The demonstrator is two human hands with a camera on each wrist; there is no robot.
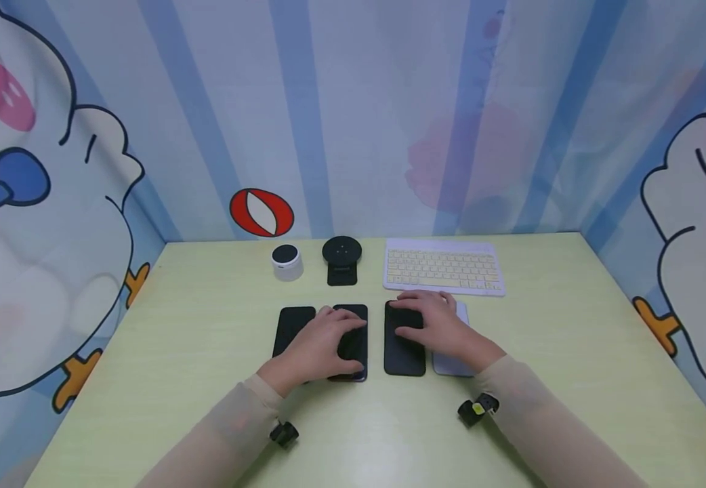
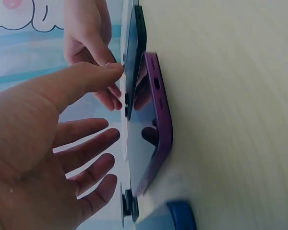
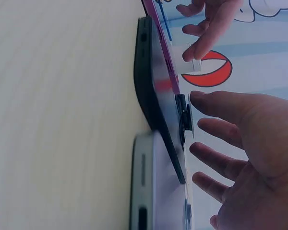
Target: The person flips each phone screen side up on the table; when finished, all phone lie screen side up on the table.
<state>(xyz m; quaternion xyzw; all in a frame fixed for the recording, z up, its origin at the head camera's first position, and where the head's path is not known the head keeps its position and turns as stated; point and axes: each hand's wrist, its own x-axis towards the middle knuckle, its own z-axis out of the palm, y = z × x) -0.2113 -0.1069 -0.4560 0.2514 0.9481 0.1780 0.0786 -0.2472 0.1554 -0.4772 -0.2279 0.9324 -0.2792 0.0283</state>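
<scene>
Several phones lie in a row on the table. My left hand hovers with spread fingers over the purple-edged phone and partly covers a black-screened phone to its left. In the left wrist view, a gap shows between that hand's fingers and the purple-edged phone. My right hand is held above the black phone and the pale lavender phone, its fingers parted and loosely bent. Neither the black phone nor the lavender phone is gripped in the right wrist view.
Behind the phones stand a small white round speaker, a black stand with a round head and a lavender keyboard. A striped cartoon curtain hangs at the back edge of the pale table.
</scene>
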